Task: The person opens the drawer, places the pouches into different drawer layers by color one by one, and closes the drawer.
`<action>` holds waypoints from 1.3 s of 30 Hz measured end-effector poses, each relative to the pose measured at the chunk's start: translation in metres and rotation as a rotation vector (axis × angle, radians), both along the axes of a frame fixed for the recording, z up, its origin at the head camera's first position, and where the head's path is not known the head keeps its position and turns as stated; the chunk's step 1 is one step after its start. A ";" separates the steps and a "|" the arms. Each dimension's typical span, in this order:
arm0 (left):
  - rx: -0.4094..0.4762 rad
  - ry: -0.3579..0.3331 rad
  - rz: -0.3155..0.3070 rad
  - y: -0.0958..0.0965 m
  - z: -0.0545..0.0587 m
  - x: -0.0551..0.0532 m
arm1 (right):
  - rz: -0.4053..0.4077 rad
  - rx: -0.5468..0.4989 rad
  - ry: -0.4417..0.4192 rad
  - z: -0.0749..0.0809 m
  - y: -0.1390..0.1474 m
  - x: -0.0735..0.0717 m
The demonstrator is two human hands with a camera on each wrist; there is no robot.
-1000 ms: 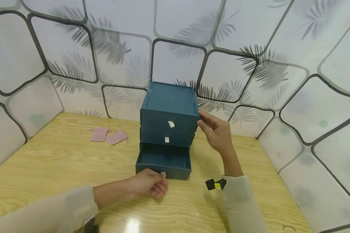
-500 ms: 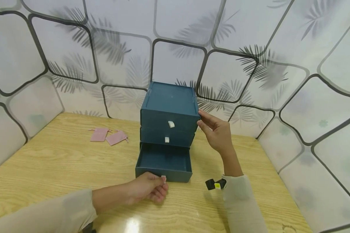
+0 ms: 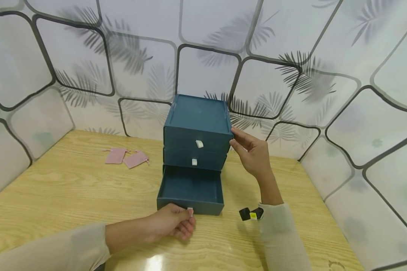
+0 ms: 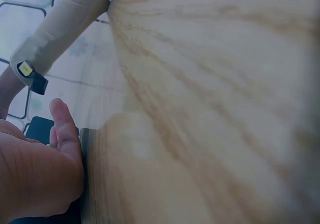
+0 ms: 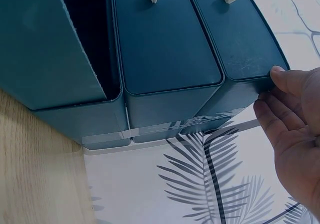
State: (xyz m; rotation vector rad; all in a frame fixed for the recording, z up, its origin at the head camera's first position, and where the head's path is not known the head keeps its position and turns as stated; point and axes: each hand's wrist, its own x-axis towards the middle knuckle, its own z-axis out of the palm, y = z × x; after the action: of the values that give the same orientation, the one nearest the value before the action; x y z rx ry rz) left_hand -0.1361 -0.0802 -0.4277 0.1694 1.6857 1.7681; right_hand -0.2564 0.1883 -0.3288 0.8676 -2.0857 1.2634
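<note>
A dark blue drawer unit (image 3: 200, 116) with three stacked drawers stands on the table. Its bottom drawer (image 3: 190, 184) is pulled out and shows a bare inside. My left hand (image 3: 166, 223) pinches the white pull tab (image 3: 190, 211) on that drawer's front; in the left wrist view the fingers mostly hide the tab. My right hand (image 3: 252, 154) rests its fairly straight fingertips at the unit's upper right front corner. From the right wrist view, the thumb (image 5: 278, 70) lies at the front edge and the other fingers touch the side wall.
Two small pink drawstring pouches (image 3: 115, 156) lie on the wooden table (image 3: 88, 192), left of the unit. Patterned fabric walls (image 3: 139, 71) close in the back and both sides. A black wrist strap (image 3: 251, 214) sits at the right cuff.
The bottom drawer has slid a little farther out, toward me, along with my left hand on its tab. My right hand has stayed at the upper corner.
</note>
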 end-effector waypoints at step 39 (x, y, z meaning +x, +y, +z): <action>0.016 -0.034 -0.005 -0.001 -0.009 0.021 | -0.002 0.008 0.010 0.000 -0.001 0.002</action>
State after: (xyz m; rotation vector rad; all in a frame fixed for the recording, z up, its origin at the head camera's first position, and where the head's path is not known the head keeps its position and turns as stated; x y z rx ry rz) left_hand -0.1146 -0.0808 -0.4370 0.1498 1.6455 1.7716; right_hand -0.2542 0.1876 -0.3285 0.8733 -2.0850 1.2483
